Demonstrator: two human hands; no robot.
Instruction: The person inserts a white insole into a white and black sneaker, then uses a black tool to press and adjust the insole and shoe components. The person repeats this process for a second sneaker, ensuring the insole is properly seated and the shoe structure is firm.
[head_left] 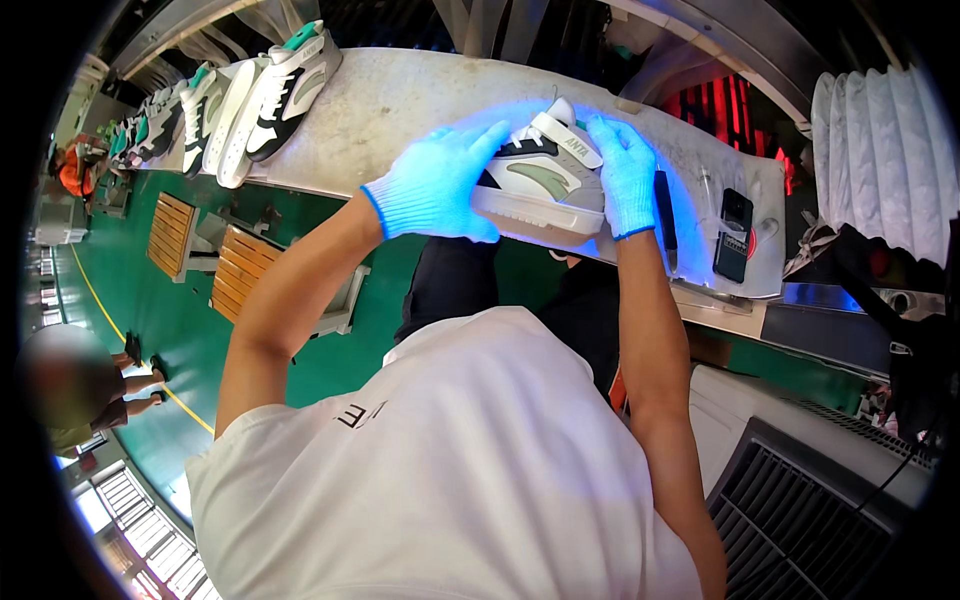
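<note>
A white, grey and black sneaker (550, 187) with a pale green side patch and a thick white sole sits sideways in front of me, under blue light. My left hand (432, 182), in a knit glove, is closed round one end of it, with the thumb low by the sole and the fingers at the upper. Closed on the other end, my right hand (626, 178), also gloved, has its fingers up beside the collar. A strap with lettering crosses the top of the shoe. The fingers on the far side are partly hidden.
More sneakers (290, 95) line the left of the pale worktable (375, 95). A dark slim tool (666, 222) lies beside my right wrist, with a black phone (735, 232) farther right. Slatted wooden stands (240, 265) are at the left, and a ribbed white duct (880, 150) at the right.
</note>
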